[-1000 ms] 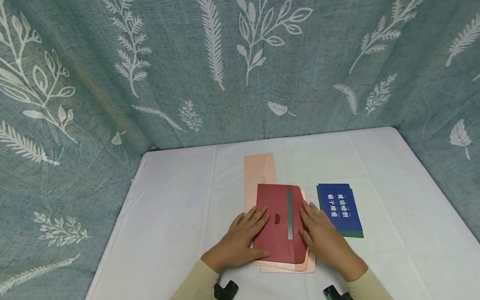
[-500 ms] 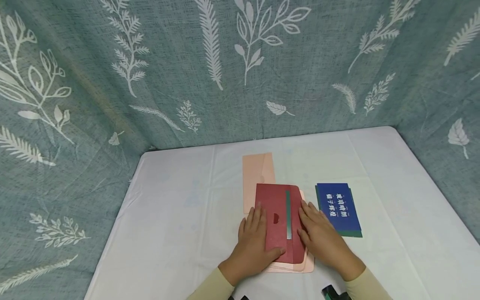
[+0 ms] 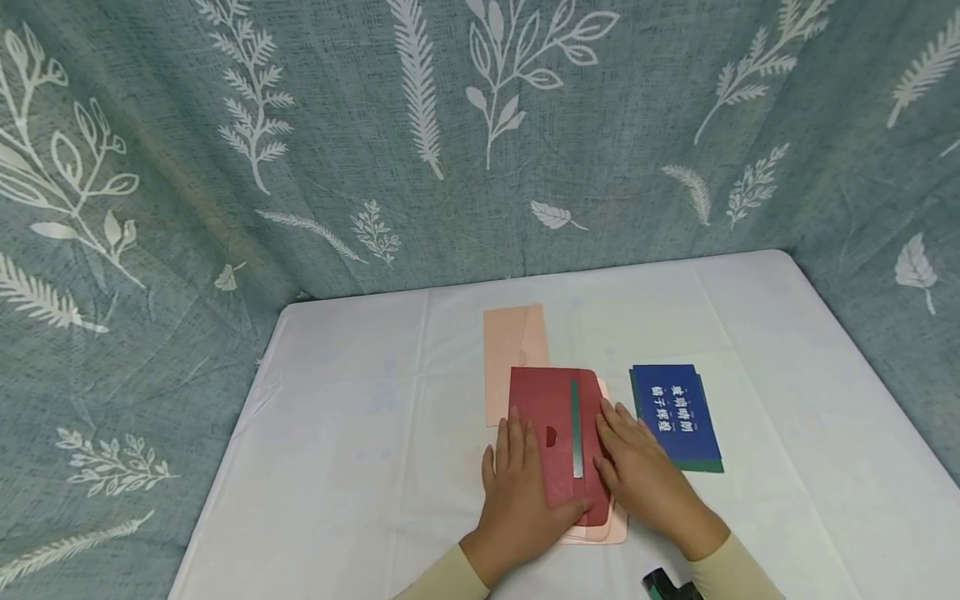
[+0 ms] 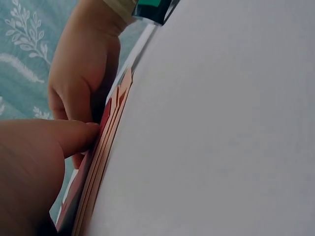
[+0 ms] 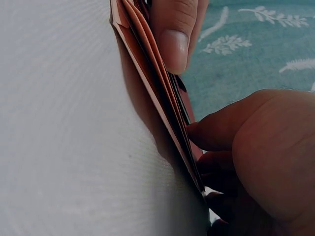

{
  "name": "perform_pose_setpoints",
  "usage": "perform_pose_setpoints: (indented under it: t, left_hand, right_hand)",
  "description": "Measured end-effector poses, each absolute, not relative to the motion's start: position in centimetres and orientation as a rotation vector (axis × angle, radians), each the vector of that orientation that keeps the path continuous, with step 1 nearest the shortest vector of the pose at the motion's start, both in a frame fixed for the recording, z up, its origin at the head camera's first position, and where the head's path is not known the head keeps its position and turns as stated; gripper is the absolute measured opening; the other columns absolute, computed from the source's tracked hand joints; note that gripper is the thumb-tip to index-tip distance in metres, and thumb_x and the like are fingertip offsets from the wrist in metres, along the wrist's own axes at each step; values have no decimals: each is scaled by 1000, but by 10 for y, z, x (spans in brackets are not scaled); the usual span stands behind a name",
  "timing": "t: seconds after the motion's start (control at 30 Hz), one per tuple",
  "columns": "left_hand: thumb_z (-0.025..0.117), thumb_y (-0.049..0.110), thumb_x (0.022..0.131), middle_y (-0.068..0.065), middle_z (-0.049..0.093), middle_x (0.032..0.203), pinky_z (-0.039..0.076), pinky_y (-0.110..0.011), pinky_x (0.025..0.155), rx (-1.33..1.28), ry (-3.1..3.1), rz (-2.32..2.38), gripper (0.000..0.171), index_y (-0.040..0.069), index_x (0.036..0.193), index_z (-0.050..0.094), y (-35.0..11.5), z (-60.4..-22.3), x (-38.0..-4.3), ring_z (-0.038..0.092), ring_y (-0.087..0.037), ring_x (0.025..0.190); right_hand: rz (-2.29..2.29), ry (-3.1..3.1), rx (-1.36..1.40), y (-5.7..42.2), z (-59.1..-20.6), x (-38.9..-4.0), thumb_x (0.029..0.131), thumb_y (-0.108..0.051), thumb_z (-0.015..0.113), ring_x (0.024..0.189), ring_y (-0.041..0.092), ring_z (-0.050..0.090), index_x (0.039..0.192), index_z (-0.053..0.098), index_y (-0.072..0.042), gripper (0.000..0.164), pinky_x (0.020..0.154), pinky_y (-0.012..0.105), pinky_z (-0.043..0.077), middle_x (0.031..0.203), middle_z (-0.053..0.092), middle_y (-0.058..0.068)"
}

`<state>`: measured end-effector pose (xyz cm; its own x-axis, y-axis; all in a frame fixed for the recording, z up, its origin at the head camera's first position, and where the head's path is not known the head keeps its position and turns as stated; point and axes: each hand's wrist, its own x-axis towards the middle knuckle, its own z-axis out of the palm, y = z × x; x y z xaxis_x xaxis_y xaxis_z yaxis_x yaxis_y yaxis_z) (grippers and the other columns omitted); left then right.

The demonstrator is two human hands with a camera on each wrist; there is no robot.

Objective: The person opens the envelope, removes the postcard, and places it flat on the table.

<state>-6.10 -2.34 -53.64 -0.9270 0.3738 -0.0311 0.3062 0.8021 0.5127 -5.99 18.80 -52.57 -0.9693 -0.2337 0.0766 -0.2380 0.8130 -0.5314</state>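
L hand (image 3: 517,504) now slid further R over red env. (image 3: 559,450) vs 1 s ago; R hand (image 3: 648,479) unmoved.
L fingers straight, flat on it; R fingers extended, touching its R edge. It's atop pink envs (image 3: 512,346) on table (image 3: 337,458), blue booklet (image 3: 667,417) to its R.

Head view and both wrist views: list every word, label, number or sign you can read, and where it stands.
"玻璃晴朗": blue card, right column, white; small, so a likely reading.
"橘子辉煌": same card, left column; likewise.
Any finer print there: too small to read.
Red envelope and peach envelope: no readable text.
Wrist views: none readable.
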Motion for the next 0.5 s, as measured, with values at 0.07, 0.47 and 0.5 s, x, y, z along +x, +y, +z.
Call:
perform_pose_setpoints:
  t: [0.07, 0.47, 0.5]
  left_hand:
    - [81, 70, 86, -25, 1, 179, 15, -76, 118, 536, 2867, 761, 129, -10, 168, 22, -22, -537, -60, 3, -48, 163]
    - [79, 57, 93, -29, 2, 178, 15, -75, 118, 575, 2895, 739, 113, -12, 166, 27, -22, -538, -59, 6, -49, 162]
    - [79, 57, 93, -29, 2, 178, 15, -75, 118, 580, 2899, 736, 112, -12, 166, 28, -22, -538, -58, 6, -50, 162]
  right_hand:
    - [872, -2983, 392, 188, -526, -60, 104, -13, 72, 156, 47, 32, 152, 53, 14, 58, 123, 66, 25, 168, 40, 26]
    - [870, -2981, 395, 187, -526, -59, 104, -12, 72, 156, 47, 32, 151, 53, 15, 58, 123, 66, 25, 167, 41, 27]
    - [869, -2981, 395, 187, -526, -59, 104, -12, 72, 156, 47, 32, 151, 53, 15, 58, 123, 66, 25, 167, 41, 27]
